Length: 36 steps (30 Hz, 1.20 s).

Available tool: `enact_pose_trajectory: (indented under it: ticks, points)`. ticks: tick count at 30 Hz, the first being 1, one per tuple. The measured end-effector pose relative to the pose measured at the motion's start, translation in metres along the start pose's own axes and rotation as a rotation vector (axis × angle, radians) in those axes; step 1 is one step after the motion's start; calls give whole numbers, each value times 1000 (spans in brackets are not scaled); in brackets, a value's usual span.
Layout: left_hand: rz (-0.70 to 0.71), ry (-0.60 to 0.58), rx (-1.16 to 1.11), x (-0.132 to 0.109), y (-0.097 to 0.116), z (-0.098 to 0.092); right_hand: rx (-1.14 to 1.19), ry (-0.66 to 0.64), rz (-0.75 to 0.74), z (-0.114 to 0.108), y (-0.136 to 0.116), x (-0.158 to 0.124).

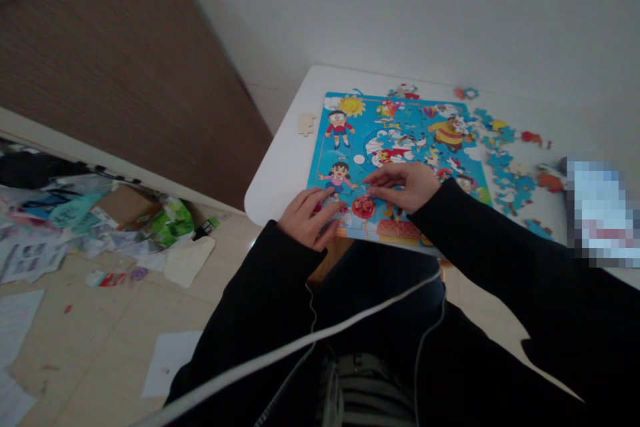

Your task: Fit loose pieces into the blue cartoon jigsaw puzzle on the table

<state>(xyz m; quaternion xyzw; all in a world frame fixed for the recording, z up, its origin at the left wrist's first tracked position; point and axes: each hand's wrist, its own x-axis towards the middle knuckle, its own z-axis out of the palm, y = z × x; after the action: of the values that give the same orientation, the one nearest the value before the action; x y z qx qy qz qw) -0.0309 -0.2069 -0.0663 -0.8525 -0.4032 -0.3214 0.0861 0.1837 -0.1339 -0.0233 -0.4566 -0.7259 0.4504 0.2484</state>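
A blue cartoon jigsaw puzzle [320, 153] lies on a white table, with many pieces fitted into its board. Near the board's lower left corner, my left hand [310, 217] rests palm down with its fingers stretched out and a little apart. My right hand [407, 187] is over the lower middle of the puzzle, thumb and fingertips brought close together in a pinch. Whatever is between those fingertips is too small or hidden to make out. Loose puzzle pieces [507, 177] lie in a heap along the board's right side.
On the white table [280, 173], a pale piece lying face down [306, 124] is left of the board. A blurred-out object [603, 210] stands at the right. A white cable [300, 340] crosses my lap. Papers and bags [170, 220] litter the floor beside a brown wooden panel [135, 67].
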Motion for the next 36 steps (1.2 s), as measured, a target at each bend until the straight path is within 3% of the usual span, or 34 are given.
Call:
enact_pose_trajectory:
  ticks: [6,15,36]
  points:
    - [35,-12,10,0,-2,-1,176,21,132,2,-4,1]
    - [37,-6,18,0,-2,0,252,37,219,3,-10,2]
    - [-3,-19,24,0,1,-1,32,-16,117,12,-3,4]
